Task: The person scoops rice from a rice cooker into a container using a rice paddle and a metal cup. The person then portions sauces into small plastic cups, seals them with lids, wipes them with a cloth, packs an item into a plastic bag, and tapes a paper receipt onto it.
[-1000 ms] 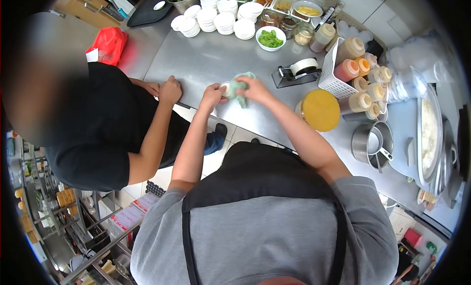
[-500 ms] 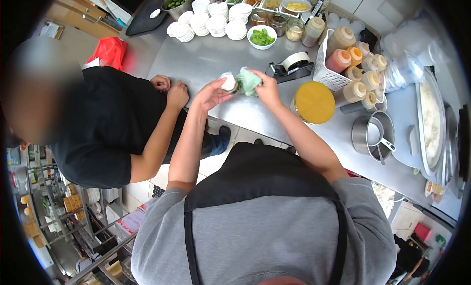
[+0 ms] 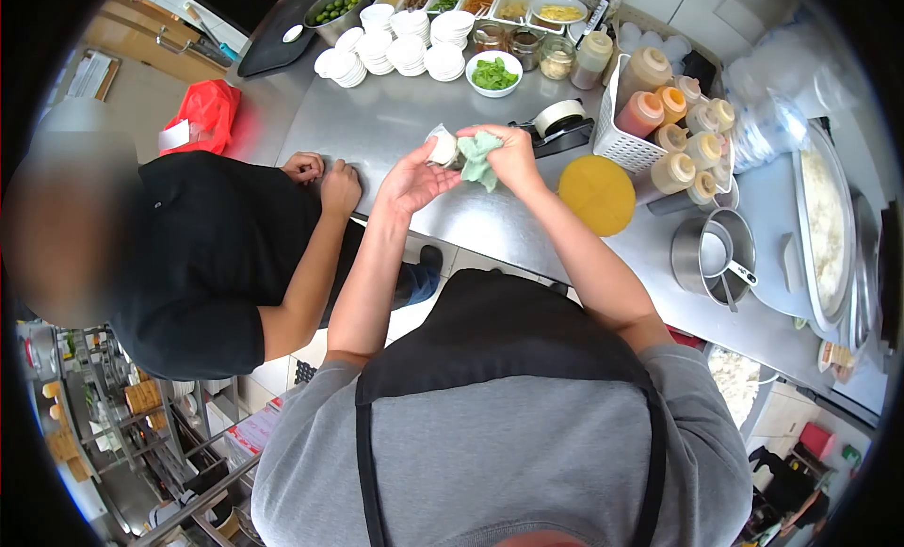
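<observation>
Over the front part of the steel counter (image 3: 377,123), my left hand (image 3: 414,182) grips a small clear jar (image 3: 443,148) with a white top or white contents; I cannot tell which. The jar is tilted, and some of my fingers stretch out beneath it. A crumpled pale green cloth (image 3: 481,159) is bunched in my right hand (image 3: 514,159), whose fingers are closed around it. The cloth lies against the jar's right side and hides part of it. A black tape dispenser (image 3: 563,136) with a white roll stands just beyond my right hand.
A co-worker in black (image 3: 202,255) leans at the left, hands on the counter edge. Stacked white dishes (image 3: 407,56), a bowl of green leaves (image 3: 493,74) and topping trays line the back. Rightward are a yellow-topped tub (image 3: 597,196), sauce bottles (image 3: 670,173) and a steel pot (image 3: 692,255).
The cloth has shifted slightly and changed shape, now pressed closer to the jar. My hands have turned a little. The co-worker has leaned slightly, and the whole view has moved a bit.
</observation>
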The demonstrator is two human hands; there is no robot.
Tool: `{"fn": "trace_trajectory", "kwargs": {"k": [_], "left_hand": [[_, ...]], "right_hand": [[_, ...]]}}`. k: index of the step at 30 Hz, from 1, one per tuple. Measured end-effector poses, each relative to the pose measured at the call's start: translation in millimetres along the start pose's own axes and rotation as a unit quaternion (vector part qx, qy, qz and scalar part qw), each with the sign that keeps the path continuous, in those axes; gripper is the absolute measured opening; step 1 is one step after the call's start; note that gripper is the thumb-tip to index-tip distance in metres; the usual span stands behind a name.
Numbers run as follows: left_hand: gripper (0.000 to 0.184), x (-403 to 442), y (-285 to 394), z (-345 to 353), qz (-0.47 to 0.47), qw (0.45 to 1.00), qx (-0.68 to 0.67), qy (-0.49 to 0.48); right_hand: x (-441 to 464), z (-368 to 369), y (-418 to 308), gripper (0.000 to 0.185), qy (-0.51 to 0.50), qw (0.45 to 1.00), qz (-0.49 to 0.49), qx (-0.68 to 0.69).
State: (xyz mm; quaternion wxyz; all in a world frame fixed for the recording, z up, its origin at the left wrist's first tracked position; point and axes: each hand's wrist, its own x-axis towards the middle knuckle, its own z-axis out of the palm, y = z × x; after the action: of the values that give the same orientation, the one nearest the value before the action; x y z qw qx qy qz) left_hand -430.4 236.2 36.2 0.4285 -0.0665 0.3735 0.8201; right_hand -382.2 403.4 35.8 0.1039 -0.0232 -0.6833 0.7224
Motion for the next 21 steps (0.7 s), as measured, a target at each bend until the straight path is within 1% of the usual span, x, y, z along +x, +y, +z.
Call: {"fn": "trace_trajectory", "kwargs": {"k": [1,2,3,4,5,6,7,8,9,11,12,14,15,17,19,21], "left_hand": [[0.043,-2,1,-2,-0.014,1.0,0.012,0.005],[0.043,-3,3,-4,-0.015,1.0,0.012,0.006],[0.044,-6,6,-7,0.008,1.0,0.023,0.018],[0.044,-10,9,-11,0.029,0.999,0.035,0.03],[0.044,-14,13,-14,0.028,0.999,0.035,0.031],[0.043,-20,18,-17,0.072,0.994,0.048,0.062],[0.043,-25,22,-19,0.115,0.987,0.062,0.092],[0.042,-29,26,-20,0.127,0.985,0.059,0.1],[0.042,-31,27,-22,0.125,0.985,0.06,0.102],[0.045,-34,26,-28,0.116,0.987,0.053,0.099],[0.044,-33,22,-34,0.096,0.99,0.052,0.091],[0.043,-30,14,-33,0.088,0.991,0.049,0.083],[0.042,-28,9,-32,0.086,0.992,0.044,0.078],[0.04,-24,2,-32,0.081,0.992,0.04,0.082],[0.037,-21,1,-35,0.051,0.995,0.05,0.071],[0.037,-21,2,-33,0.05,0.994,0.059,0.081]], "right_hand": [[3,4,1,0.044,0.0,1.0,0.001,0.001],[7,8,1,0.041,0.036,0.995,-0.055,-0.072],[12,11,3,0.038,0.072,0.981,-0.109,-0.145],[18,12,3,0.037,0.038,0.97,-0.159,-0.182],[28,16,10,0.037,0.038,0.97,-0.157,-0.182],[38,22,19,0.043,-0.01,0.935,-0.159,-0.316],[45,29,28,0.052,-0.058,0.88,-0.158,-0.444],[50,39,17,0.07,-0.145,0.837,0.048,-0.525],[53,43,26,0.07,-0.146,0.838,0.05,-0.523],[59,51,59,0.08,-0.086,0.841,0.114,-0.522],[52,57,77,0.08,-0.085,0.84,0.117,-0.522],[27,65,104,0.083,-0.142,0.774,-0.031,-0.616],[11,63,105,0.083,-0.142,0.773,-0.026,-0.618],[-28,57,105,0.076,-0.294,0.731,-0.123,-0.604],[-63,31,90,0.069,-0.212,0.797,-0.094,-0.558],[-93,6,95,0.062,-0.1,0.81,-0.058,-0.574]]}}
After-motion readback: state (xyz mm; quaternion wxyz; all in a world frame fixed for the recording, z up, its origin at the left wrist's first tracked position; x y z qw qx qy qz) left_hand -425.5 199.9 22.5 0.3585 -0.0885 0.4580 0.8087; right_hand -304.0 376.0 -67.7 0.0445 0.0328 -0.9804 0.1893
